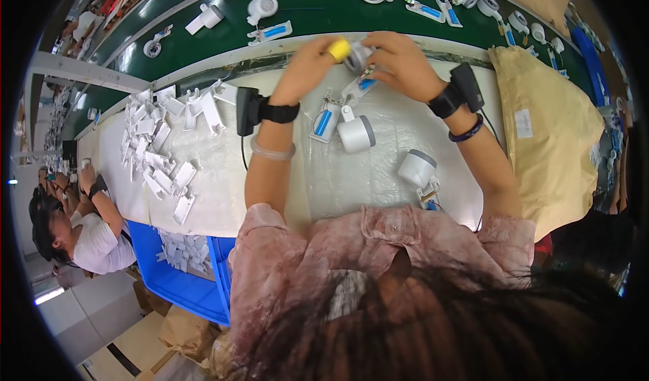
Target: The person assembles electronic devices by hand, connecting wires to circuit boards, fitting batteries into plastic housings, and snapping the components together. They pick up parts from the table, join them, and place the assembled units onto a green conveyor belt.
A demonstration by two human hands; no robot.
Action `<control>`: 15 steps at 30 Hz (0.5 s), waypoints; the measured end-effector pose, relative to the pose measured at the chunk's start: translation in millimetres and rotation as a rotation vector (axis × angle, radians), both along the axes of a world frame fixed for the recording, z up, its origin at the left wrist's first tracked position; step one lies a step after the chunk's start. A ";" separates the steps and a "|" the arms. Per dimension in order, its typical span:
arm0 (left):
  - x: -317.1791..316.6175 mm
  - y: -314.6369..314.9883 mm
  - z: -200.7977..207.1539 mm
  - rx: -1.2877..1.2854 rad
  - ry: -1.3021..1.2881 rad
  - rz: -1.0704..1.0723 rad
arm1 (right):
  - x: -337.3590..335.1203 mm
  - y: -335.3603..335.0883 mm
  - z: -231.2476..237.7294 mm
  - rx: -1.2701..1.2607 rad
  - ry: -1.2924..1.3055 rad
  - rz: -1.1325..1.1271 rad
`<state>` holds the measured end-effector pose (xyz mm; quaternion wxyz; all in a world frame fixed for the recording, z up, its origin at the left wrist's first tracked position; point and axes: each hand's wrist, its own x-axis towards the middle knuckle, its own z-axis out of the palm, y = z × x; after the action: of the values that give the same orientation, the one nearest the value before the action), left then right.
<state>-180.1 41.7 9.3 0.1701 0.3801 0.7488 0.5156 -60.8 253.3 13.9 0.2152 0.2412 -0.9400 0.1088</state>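
My left hand (312, 64) and my right hand (403, 63) meet at the far edge of the table, closed around a small fan (358, 58) with a round grey-and-white head. Its opened handle with a blue battery (366, 83) hangs below, by my right fingers. Something yellow (339, 50) shows at my left fingertips; whether worn or held I cannot tell. Just nearer lies another fan head (356, 135), joined to an open white handle shell (325, 120) with a blue battery. A third fan head (417, 168) rests closer to me on the right.
White plastic handle covers (152, 141) lie heaped on the left. Below them stands a blue bin (179, 288) of small white parts. Several fan units sit along the green conveyor belt (324, 12) beyond. A tan sack (551, 144) lies right. A co-worker (98, 242) sits far left.
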 end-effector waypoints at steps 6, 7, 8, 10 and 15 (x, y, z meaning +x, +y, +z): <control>53.0 13.6 13.4 -0.118 0.024 -0.249 | 34.5 0.7 6.2 -0.447 -0.042 -0.180; 63.7 17.0 14.8 -0.002 -0.009 -0.164 | 41.7 -6.3 11.0 -0.625 -0.136 -0.207; 69.8 20.2 15.5 0.113 -0.043 -0.078 | 48.7 -7.6 11.2 -0.624 -0.135 -0.215; 67.9 26.7 9.4 0.148 -0.086 -0.087 | 57.7 -8.4 9.7 -0.901 -0.161 -0.223; 71.9 36.9 -15.2 0.470 -0.962 -0.312 | 71.1 -14.3 12.5 -1.169 -0.283 -0.207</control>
<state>-108.2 78.6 -5.9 0.4777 0.2358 0.3863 0.7530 10.2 239.1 26.4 0.1945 -0.0261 -0.7628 0.6162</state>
